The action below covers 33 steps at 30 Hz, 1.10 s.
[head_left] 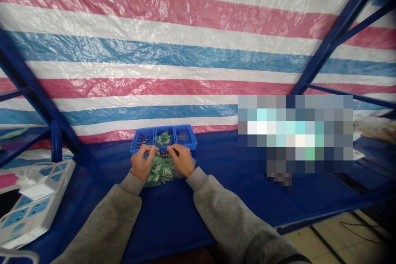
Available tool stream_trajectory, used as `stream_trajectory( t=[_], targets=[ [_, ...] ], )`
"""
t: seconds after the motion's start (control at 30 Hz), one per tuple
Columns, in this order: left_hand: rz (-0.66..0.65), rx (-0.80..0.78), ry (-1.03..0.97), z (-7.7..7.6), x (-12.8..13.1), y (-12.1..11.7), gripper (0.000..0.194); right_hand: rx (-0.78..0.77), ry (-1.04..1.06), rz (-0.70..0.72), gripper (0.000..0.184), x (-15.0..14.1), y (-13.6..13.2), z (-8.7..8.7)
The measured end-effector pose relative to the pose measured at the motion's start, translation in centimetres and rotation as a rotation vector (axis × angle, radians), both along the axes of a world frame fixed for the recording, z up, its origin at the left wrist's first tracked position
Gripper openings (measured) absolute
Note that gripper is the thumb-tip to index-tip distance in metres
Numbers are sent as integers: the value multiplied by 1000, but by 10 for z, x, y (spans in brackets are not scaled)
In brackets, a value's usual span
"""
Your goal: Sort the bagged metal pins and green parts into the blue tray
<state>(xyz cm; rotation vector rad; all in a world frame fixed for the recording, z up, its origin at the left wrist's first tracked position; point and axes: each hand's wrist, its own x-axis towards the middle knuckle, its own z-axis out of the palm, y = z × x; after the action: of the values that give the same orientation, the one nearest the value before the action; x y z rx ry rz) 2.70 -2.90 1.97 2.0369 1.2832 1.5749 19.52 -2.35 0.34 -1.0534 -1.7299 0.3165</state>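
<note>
My left hand (141,163) and my right hand (182,159) are close together over a heap of small green and white parts (161,171) on the blue table. Both hands have their fingers pinched, meeting above the heap; what they hold is too small to name. Just behind them stand three small blue bins (163,137) side by side. The left bin holds thin dark metal pins, the middle one green parts, the right one some brownish parts. Grey sleeves cover both my forearms.
The blue table (173,214) has a front edge at lower right. A white power strip (31,198) lies at the left. Blue metal frame bars (328,45) slant on both sides. A striped tarpaulin (185,49) forms the back wall. A blurred-out patch (295,134) sits at the right.
</note>
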Motion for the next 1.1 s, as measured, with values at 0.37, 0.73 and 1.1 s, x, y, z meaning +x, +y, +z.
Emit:
stream_trajectory(
  t=[0.37, 0.73, 1.1],
  targets=[
    [23, 113, 259, -2, -1, 2, 20, 0, 13, 12, 29, 0, 0, 0],
    [-19, 214, 321, -3, -4, 6, 28, -4, 13, -23, 29, 1, -2, 3],
    [6, 101, 245, -6, -2, 7, 28, 11, 45, -4, 24, 0, -3, 5]
  ],
)
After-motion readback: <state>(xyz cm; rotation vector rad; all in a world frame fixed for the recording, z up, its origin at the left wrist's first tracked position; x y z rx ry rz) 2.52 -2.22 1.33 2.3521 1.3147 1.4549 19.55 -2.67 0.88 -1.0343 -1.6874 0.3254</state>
